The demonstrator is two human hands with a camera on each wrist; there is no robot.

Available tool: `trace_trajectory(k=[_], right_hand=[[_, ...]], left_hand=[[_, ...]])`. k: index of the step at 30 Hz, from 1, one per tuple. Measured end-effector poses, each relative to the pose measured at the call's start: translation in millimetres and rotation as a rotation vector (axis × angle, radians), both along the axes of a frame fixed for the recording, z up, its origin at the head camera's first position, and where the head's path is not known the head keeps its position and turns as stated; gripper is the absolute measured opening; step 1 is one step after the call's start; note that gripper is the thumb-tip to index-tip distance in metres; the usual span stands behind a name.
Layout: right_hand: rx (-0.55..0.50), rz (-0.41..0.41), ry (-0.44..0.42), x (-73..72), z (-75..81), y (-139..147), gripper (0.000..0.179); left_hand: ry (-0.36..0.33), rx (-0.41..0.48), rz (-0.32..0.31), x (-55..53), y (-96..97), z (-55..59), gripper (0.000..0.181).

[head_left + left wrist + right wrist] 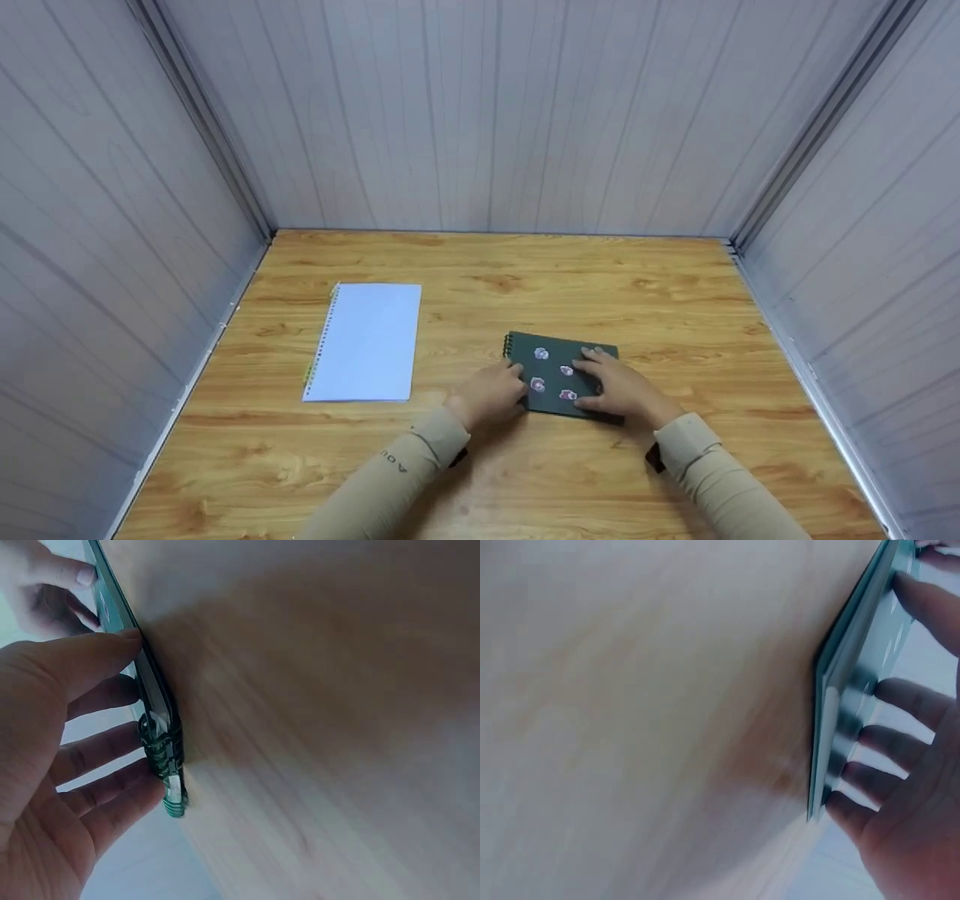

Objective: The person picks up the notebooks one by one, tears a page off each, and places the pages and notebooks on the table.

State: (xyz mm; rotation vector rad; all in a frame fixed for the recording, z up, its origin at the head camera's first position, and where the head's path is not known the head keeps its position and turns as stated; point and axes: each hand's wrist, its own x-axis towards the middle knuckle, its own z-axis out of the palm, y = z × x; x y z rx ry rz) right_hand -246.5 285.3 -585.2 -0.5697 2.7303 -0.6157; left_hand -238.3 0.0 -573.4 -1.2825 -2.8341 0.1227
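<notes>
A dark green spiral notebook (555,379) with several flower stickers lies closed on the wooden table, its coil binding (163,757) on the left side. My left hand (491,394) is at the notebook's left end. In the left wrist view, the thumb touches the near cover edge and the loosely bent fingers (112,799) touch the coil. Spread over the cover's right part, my right hand (622,386) rests with its fingertips on it. The right wrist view shows the fingers (911,701) on the cover and page edges below.
Left of the hands lies a white spiral-bound pad (367,341) with a blank page up and holes along its left side. Pale panel walls (465,112) enclose the wooden table (480,277) at the back and both sides.
</notes>
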Motion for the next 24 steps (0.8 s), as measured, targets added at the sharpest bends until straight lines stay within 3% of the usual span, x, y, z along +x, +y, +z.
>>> trace_trajectory(k=[6,17,24], right_hand=[[0.01,0.022,0.013,-4.1,0.6,6.7,0.073],[0.068,-0.116,0.119,-24.6,4.0,14.4,0.064],[0.137,-0.118,0.073,-36.0,7.4,16.8,0.066]], left_hand=[[-0.023,-0.028,-0.006,5.6,5.6,-0.5,0.027],[-0.1,0.035,0.001,1.2,12.4,-7.4,0.04],[-0.106,0.038,0.005,-0.1,15.6,-12.1,0.036]])
